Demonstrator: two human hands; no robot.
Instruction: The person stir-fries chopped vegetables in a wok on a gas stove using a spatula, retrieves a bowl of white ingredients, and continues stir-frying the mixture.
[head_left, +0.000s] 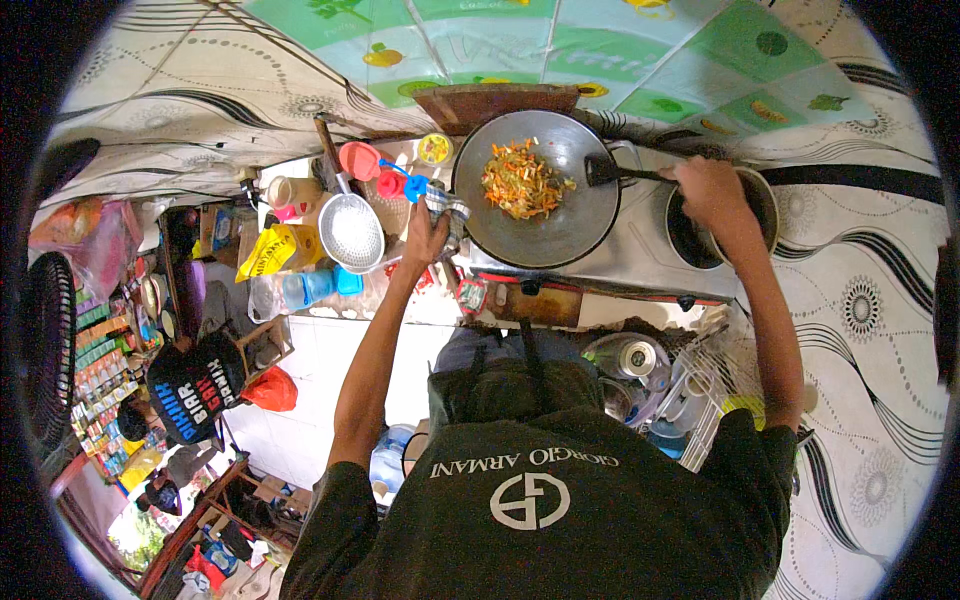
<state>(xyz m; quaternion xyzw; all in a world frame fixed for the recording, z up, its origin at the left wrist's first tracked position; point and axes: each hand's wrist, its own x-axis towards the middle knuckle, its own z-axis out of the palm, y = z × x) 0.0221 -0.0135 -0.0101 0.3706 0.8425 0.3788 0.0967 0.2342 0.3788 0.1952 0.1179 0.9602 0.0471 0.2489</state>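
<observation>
A wide metal wok (577, 225) sits on the stove, with a heap of shredded orange and pale vegetables (523, 180) left of its middle. My right hand (711, 191) grips the handle of a black spatula (601, 170), whose blade is over the wok's right side. At the wok's left rim, my left hand (427, 234) holds a checked cloth (454, 213) against the edge. A perforated metal ladle (351, 231) lies left of that hand. A deep pot (763, 202) stands under my right hand, partly hidden by it.
Left on the counter are a yellow packet (274, 251), a blue-lidded container (309, 287), a red lid (360, 161) and a small tub of yellow food (435, 149). A dish rack (694, 405) stands below right. Two people are at far left, one in a black shirt (196, 386).
</observation>
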